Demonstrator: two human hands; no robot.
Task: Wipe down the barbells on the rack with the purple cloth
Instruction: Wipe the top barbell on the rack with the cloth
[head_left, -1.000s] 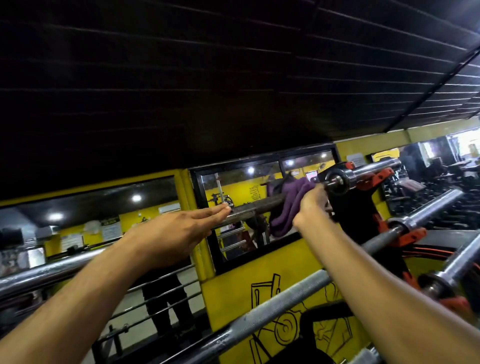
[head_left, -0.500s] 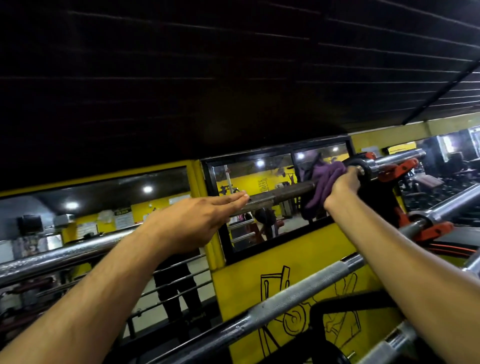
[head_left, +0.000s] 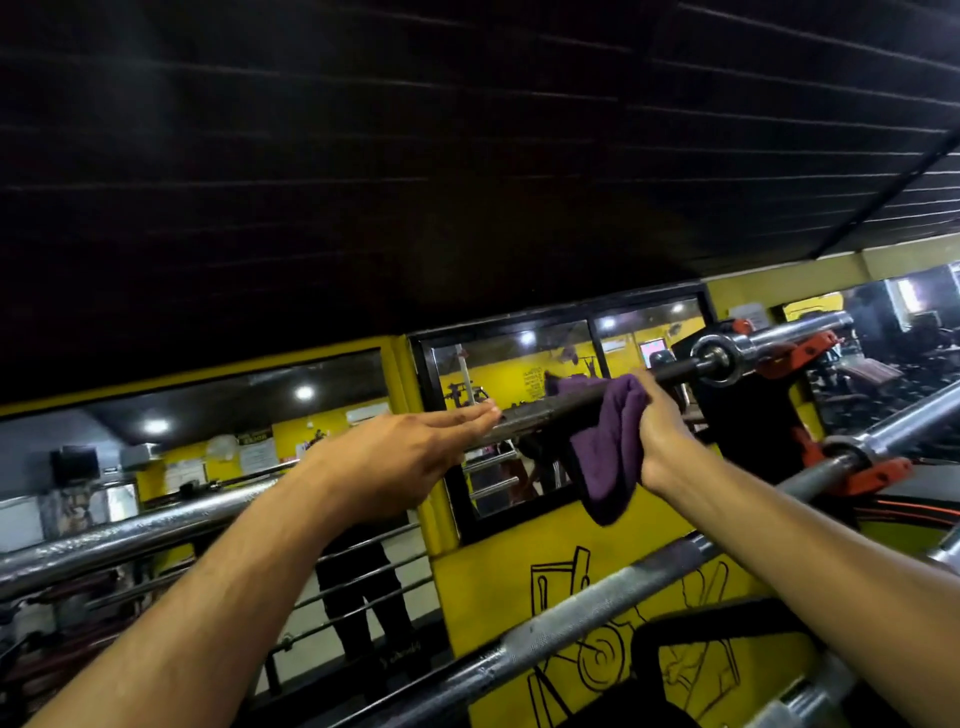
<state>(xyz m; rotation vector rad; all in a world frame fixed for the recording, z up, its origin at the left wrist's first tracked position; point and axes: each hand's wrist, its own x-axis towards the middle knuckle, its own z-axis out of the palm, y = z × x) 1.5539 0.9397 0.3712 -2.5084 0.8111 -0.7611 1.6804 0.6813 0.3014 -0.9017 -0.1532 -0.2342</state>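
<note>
Steel bar (head_left: 582, 618) crosses nearest. Beyond, the flat, straight-fingered left hand (head_left: 400, 457) steadies the top barbell (head_left: 524, 415), while the right hand (head_left: 660, 436) grips the soft, light purple cloth (head_left: 608, 457) draped over that heavy, rigid shaft.

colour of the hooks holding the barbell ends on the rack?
Orange-red rack hooks, seen best in the head view, right side.

The place is a gym, shown by steel barbells (head_left: 597, 618) racked on orange hooks (head_left: 878, 475), yellow walls (head_left: 498, 577) with weightlifting drawings, wall mirrors (head_left: 524, 374), and exercise machines (head_left: 883, 374) at right.
</note>
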